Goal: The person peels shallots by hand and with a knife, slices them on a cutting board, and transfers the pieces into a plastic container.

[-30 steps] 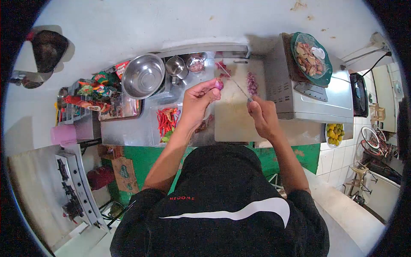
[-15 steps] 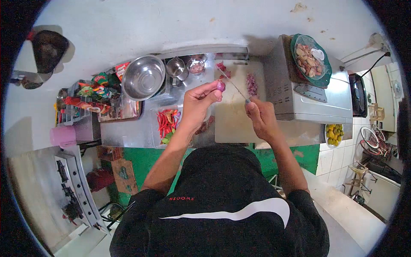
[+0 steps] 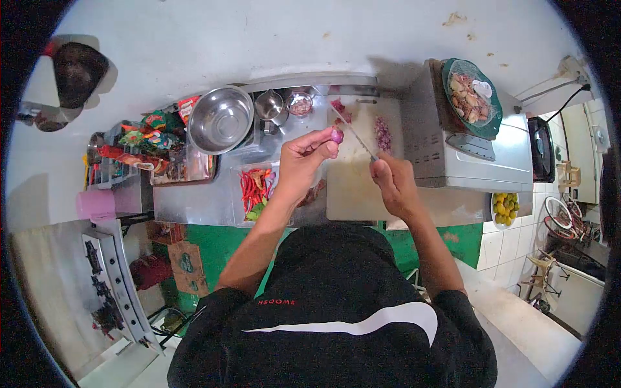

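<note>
The shallot (image 3: pixel 336 135) is pinched between the fingertips of the left hand (image 3: pixel 301 161), held in the air just above the left edge of the cutting board (image 3: pixel 352 191). The right hand (image 3: pixel 391 181) is closed around the handle of a knife (image 3: pixel 353 132), whose thin blade slants up and away past the shallot, very close to it; I cannot tell whether the edge touches it.

On the far right part of the board lies a small pile of chopped shallot (image 3: pixel 383 132), and at the far left corner some reddish peel scraps (image 3: pixel 341 110). Left of the board sits a tub of red chillies (image 3: pixel 254 184). Behind it are a steel bowl (image 3: pixel 220 119), a metal cup (image 3: pixel 270 105) and a small dish (image 3: pixel 299 103). A silver appliance (image 3: pixel 466 152) stands along the board's right edge with a green plate (image 3: pixel 471 90) of food on top.

The main risk looks like a cut. The shallot is tiny, slippery and unsupported, so the blade could skid off its skin toward the left fingertips. A loosened pinch could also let it drop off the board's left edge.
</note>
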`<state>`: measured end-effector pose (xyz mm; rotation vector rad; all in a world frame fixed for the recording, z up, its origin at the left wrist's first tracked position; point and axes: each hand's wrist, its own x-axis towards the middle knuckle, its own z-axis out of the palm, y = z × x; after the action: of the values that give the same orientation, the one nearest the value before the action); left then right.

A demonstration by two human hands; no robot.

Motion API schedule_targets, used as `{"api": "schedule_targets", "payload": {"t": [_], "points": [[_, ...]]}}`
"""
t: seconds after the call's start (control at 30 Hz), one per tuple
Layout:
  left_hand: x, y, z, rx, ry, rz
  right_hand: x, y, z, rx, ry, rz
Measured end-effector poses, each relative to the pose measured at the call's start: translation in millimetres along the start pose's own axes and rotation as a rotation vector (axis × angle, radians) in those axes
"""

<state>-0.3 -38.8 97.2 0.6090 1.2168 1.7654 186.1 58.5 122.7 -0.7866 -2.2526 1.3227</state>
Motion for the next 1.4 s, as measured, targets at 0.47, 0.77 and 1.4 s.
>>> {"api": "schedule_targets", "payload": {"t": [0.47,0.77,1.4], "points": [[-2.5,-0.8,4.7,0.016,0.030,-0.019,-3.9,-9.7,0.6,0.015,-0.028,-0.012],[-4.5,-5.3,1.7,-0.020,-0.004,-0.017,-1.7,-0.4,6.7,0.034,0.030,0.001],[-13.2,4.1,8.0,0.230,-0.027,-0.118,15.7,-7.9,17.2,0.151,0.174,0.085]]}}
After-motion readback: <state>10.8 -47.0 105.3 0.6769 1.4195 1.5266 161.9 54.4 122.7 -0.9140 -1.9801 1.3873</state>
